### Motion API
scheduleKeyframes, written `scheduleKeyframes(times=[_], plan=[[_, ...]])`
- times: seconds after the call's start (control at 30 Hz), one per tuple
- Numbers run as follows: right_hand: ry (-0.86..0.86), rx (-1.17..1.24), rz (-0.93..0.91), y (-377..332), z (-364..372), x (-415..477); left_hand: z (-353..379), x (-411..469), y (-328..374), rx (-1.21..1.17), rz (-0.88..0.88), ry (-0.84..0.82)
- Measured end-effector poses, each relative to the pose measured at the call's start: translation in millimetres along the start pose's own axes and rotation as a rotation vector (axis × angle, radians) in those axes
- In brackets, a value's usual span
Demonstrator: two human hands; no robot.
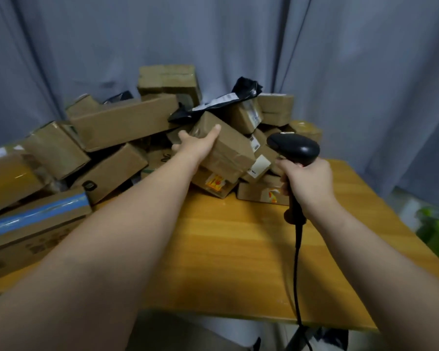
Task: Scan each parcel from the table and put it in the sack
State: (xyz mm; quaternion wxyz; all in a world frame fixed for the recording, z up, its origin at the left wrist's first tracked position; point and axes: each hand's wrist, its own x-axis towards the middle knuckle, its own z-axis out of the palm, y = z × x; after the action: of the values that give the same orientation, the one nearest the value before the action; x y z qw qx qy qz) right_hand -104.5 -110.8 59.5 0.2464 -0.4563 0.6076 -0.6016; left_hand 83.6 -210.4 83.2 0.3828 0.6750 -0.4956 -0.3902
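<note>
bare forearms [127,236] reach over the wooden worktop [238,244]. left grip [197,145] curls round a brown, tape-wrapped parcel [230,148] atop the pile [122,122], thumb on its upper face; right grip [308,182] clasps a black scanner [293,148] just beside it.

Front and right of the table [238,249] were bare wood, open for a hand to pass. A pile of boxes [122,120] blocked the whole back and left side, stacked up to the curtain [365,72] (curtain right behind it). A blue-taped box [36,221] filled the near left corner. A black bag [246,89] lay draped on top of the pile, just above the box [228,148] gripped by the left hand [195,145]. The right hand [307,181] held the scanner [293,148] just beside that box, narrowing the way in from the right. Its cable [297,262] hung down across the front edge.
</note>
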Motion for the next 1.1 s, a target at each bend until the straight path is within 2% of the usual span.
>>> scheduleKeyframes(times=[0.17, 0.27, 0.43, 0.5, 0.6, 0.7, 0.8, 0.9, 1.0, 1.1], plan=[[0.003, 0.0, 0.034, 8.4, 3.0, 4.9, 4.2, 7.0, 3.4, -0.192, -0.03, 0.032], [-0.019, 0.031, 0.042, 6.6, 1.8, 0.0, 0.6, -6.7, -2.7, -0.244, 0.067, 0.082], [-0.057, 0.055, 0.039, -0.1, -4.1, -29.6, -25.1, -57.9, -26.3, -0.432, 0.23, 0.028], [-0.096, 0.12, 0.064, -1.9, -5.9, -49.6, -35.4, -81.3, -46.3, -0.337, 0.304, 0.043], [-0.137, 0.175, 0.104, 5.9, -7.3, -84.4, -44.2, -117.6, -92.6, 0.091, 0.536, 0.103], [-0.166, 0.201, 0.151, 25.6, -8.0, -122.1, -44.1, -148.5, -146.2, 0.495, 0.83, -0.016], [-0.176, 0.216, 0.181, 47.0, -6.2, -155.6, -41.9, -163.5, -187.7, 0.671, 1.033, -0.066], [-0.164, 0.232, 0.187, 60.9, -2.5, -179.5, -40.0, -176.1, -200.2, 0.686, 1.042, -0.127], [-0.156, 0.275, 0.168, 64.2, -1.9, -193.3, -37.1, -190.1, -205.2, 0.595, 0.942, -0.195], [-0.159, 0.264, 0.106, 58.5, -2.7, -193.2, -32.2, -192.8, -201.2, 0.233, 0.697, 0.01]])
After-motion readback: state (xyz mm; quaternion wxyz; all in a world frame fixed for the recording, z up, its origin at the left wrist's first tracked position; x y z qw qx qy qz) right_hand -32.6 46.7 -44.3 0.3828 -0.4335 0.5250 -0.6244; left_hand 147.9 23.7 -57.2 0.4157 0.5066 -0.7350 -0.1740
